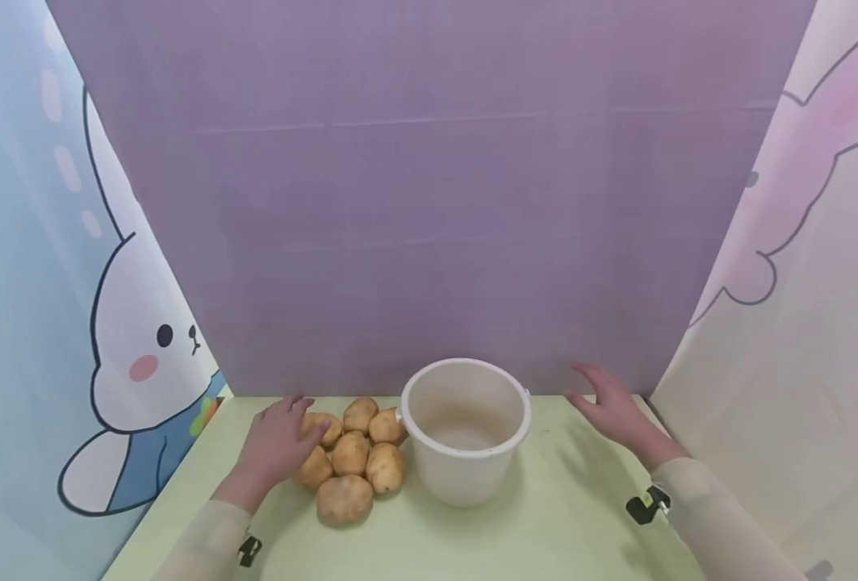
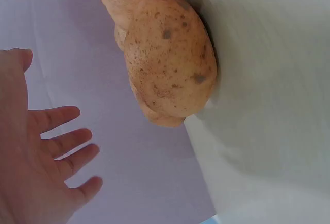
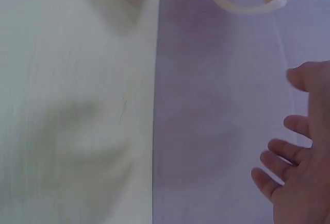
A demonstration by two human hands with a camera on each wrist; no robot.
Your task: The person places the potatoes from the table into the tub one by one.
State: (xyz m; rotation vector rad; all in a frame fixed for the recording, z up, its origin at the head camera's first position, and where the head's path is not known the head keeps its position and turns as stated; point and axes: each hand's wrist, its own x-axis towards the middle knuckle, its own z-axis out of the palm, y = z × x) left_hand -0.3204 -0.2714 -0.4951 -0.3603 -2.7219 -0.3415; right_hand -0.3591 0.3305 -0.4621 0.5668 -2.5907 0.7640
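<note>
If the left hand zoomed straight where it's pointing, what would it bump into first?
The left hand would probably bump the purple cloth behind the table, though depth is hard to judge.

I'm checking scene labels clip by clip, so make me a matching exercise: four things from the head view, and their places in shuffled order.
Things
1. bucket
2. potatoes
3. left hand
4. right hand

Places
A. right of the bucket, apart from it
B. at the potatoes' left side
C. between the potatoes and right hand
D. clustered on the table

Pairs: 1-C, 2-D, 3-B, 4-A
</note>
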